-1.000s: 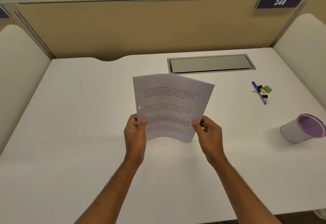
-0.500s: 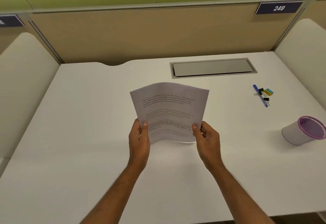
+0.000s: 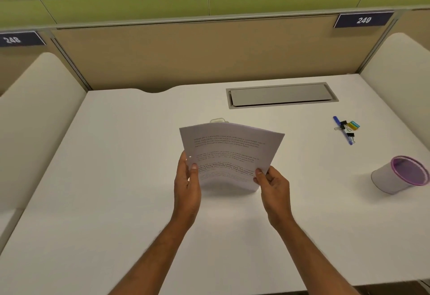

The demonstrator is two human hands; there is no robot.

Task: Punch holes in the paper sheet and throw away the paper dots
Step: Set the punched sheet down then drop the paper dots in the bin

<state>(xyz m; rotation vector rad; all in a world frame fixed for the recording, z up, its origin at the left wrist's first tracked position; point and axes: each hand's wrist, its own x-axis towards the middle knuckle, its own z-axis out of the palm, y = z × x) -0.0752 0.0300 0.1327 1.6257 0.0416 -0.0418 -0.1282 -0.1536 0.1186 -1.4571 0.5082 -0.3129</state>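
The paper sheet (image 3: 232, 155) is held above the middle of the table (image 3: 111, 178), with the printed side towards the camera and the sheet bowed across its width. The left hand (image 3: 187, 184) grips the lower left edge, thumb on the printed face and fingers behind the sheet. The right hand (image 3: 274, 186) pinches the lower right corner between the thumb and curled fingers. One small round hole (image 3: 190, 157) shows in the left margin, just above the left thumb.

Behind the top edge of the sheet, a pale rounded object (image 3: 218, 120) rests on the table. The sheet hides most of it, so its type cannot be determined. A grey recessed cover plate (image 3: 281, 94) lies near the far edge. Towards the far right corner lie a blue pen (image 3: 336, 121), black binder clips (image 3: 343, 123) touching it, and a yellow clip (image 3: 353, 126) just beside them. A white cup with a purple rim (image 3: 400, 176) sits near the right edge, well apart from both hands.
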